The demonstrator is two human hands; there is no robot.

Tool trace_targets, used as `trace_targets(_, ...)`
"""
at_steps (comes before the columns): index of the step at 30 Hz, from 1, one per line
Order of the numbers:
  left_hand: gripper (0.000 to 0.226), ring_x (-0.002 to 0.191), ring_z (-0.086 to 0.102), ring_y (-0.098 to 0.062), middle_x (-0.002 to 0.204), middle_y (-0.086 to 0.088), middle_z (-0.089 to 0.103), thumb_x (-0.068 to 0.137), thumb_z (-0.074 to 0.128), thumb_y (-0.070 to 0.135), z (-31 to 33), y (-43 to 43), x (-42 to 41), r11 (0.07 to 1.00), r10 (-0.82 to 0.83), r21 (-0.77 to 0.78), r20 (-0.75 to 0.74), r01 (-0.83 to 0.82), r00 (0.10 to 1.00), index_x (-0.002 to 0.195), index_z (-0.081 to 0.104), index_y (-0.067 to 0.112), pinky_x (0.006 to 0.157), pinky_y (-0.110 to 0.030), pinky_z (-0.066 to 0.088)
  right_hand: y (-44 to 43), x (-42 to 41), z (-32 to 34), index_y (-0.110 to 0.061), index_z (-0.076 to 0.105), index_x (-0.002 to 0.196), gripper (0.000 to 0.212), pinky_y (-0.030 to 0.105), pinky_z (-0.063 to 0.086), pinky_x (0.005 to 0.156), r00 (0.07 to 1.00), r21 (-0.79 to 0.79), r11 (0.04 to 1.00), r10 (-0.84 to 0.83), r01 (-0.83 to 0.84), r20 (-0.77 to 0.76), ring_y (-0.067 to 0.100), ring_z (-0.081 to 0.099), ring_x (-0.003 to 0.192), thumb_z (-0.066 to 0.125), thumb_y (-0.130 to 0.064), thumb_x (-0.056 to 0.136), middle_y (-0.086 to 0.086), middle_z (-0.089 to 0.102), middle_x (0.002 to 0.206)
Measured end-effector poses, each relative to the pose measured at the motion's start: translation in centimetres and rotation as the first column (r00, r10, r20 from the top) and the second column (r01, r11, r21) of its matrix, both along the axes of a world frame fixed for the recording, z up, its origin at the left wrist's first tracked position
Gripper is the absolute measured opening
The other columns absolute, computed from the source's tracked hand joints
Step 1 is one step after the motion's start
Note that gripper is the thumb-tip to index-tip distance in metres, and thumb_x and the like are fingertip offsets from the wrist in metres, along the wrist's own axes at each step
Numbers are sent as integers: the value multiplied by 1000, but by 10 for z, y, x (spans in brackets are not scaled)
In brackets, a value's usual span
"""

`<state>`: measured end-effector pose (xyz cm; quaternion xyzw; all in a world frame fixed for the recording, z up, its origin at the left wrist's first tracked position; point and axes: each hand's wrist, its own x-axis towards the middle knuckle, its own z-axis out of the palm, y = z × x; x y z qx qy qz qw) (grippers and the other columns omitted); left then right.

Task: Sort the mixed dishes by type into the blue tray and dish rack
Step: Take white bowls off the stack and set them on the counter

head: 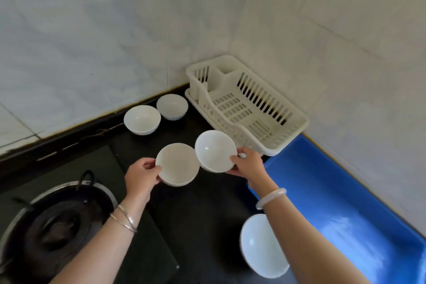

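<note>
At the far left, a gas burner [57, 226] with a dark pan support sits on the black countertop [202, 214]. Beside it, the left hand [140, 177] reaches forward, two thin bangles [125, 220] on its wrist. The hand is closed in a pinch on the near-left rim of a cream bowl [178, 164], thumb on top of the rim and fingers curled beneath. The cream bowl is held above the counter with its opening facing up and tipped slightly toward the camera.

Behind it, against the tiled wall, two more white bowls stand upright on the counter: one at the left [142, 119] and one just to its right [172, 106], near each other.

The right edge of the cream bowl overlaps the white bowl [215, 151] held by the right hand [247, 162]. That hand is likewise closed on the rim, thumb over the right edge and fingers under the base; a pale bangle [270, 198] circles the wrist. The white bowl opens upward, tilted a little to the left.

Below the right forearm, a white plate [260, 246] lies on the counter, partly hidden by the arm.

Further right, the cream dish rack [292, 131] stands in the corner, its long axis running from the far left toward the near right. The blue tray [345, 203] lies just beside it along the right wall, its long axis running toward the camera.
</note>
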<state>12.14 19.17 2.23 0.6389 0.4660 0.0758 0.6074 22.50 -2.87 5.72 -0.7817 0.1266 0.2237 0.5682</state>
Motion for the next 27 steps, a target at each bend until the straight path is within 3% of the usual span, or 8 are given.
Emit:
trace_targets(6,25,85,60,-22,97,-7,60,81,62,0,-19,39,24,976,204,-82,6,-203,979,106,62,5,69,-30,52,56,42,-36,-6,50,103,17,29,59,51,995,27,999,-16,19,-95,33,62,100,56,0,89,16,55,113)
trace_targets(10,26,86,60,-23,97,-7,59,81,61,-2,-27,51,39,963,250,-102,6,-248,968,106,61,5,71,-32,53,80,60,-58,-13,47,84,16,28,57,50,993,14,998,-52,54,-106,34,59,106,53,1,89,17,52,117)
trace_targets(18,24,88,59,-22,99,-8,60,81,61,-2,-44,58,53,946,294,-136,-17,-294,956,103,61,7,71,-32,52,100,79,-82,-13,45,80,19,27,54,46,990,-27,996,-92,90,-105,36,59,108,52,2,88,18,51,120)
trace_targets(24,23,90,61,-22,103,-9,62,81,62,-2,-52,55,54,933,325,-159,-18,-324,945,100,61,10,69,-29,52,105,82,-89,-10,48,93,13,27,56,47,987,-22,992,-122,121,-103,34,60,106,54,0,88,18,52,121)
trace_targets(27,25,96,60,-22,110,-10,62,82,61,-1,-54,53,52,933,322,-167,-7,-319,947,104,60,11,72,-30,53,103,82,-89,-13,48,102,17,30,58,55,984,30,992,-119,124,-134,28,63,98,58,-7,90,17,54,121)
